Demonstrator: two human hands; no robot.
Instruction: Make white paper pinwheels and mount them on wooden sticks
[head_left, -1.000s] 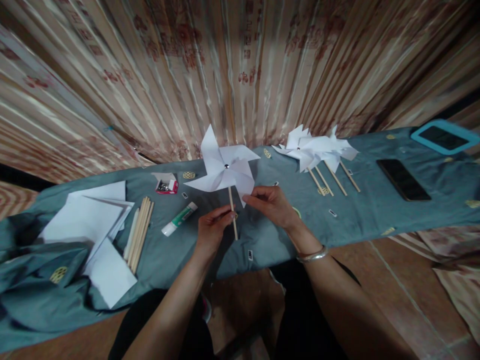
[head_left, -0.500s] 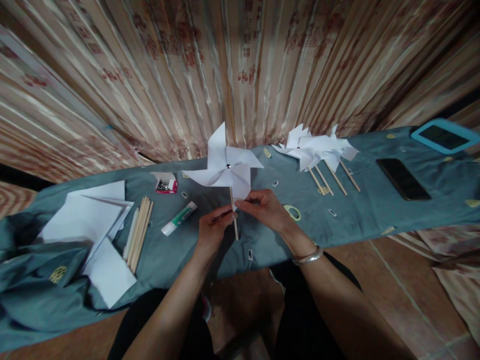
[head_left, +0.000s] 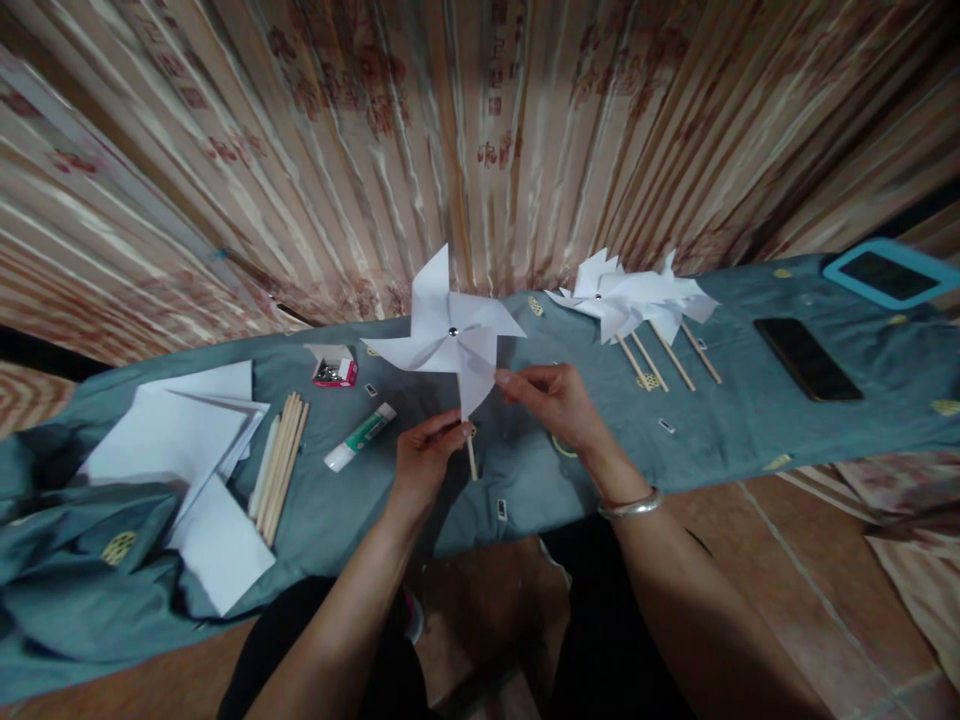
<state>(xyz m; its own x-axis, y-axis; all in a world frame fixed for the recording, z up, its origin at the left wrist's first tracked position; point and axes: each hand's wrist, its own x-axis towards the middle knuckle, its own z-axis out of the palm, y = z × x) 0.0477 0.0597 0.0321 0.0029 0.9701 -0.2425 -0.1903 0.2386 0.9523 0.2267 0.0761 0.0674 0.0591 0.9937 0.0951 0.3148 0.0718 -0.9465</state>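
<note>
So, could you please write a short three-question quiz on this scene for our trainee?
1. Which hand grips the stick of the middle pinwheel?
2. True or false: the red box is shut.
3. Fill the gap: lying nearest the blue-edged device is the dark ____.

Key:
1. The left hand, below the blades.
2. False; its lid is up and small shiny things show inside.
3. Phone.

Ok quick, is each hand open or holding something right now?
Left hand: closed, pinching the wooden stick of the white paper pinwheel.
Right hand: at the edge of the pinwheel's lower blade; can't tell whether it's gripping.
</note>
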